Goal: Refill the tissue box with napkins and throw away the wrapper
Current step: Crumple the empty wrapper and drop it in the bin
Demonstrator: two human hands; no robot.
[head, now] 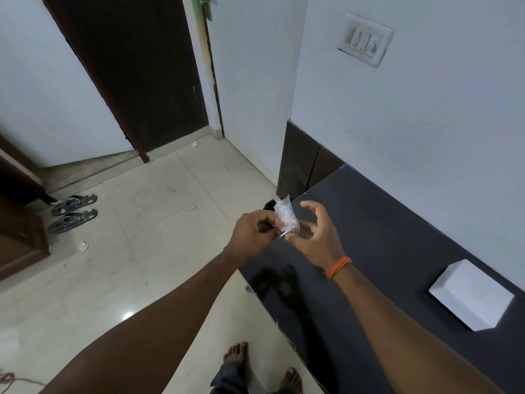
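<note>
A crumpled clear plastic wrapper (285, 216) is pinched between the fingers of my left hand (252, 234), held above the left end of the dark table (397, 251). My right hand (315, 231), with an orange thread at the wrist, is right beside it with fingers spread; its lower fingers touch the wrapper's underside. The white tissue box (473, 294) lies on the table at the right, apart from both hands. A small part of a black object (268, 206) shows behind the wrapper at the table's corner; what it is cannot be told.
A tiled floor (159, 223) stretches to the left, with a pair of grey sandals (74, 213) and small paper scraps (83, 245). A dark door (136, 75) stands ahead and a switch plate (366, 38) is on the wall. My bare feet (262, 368) are below.
</note>
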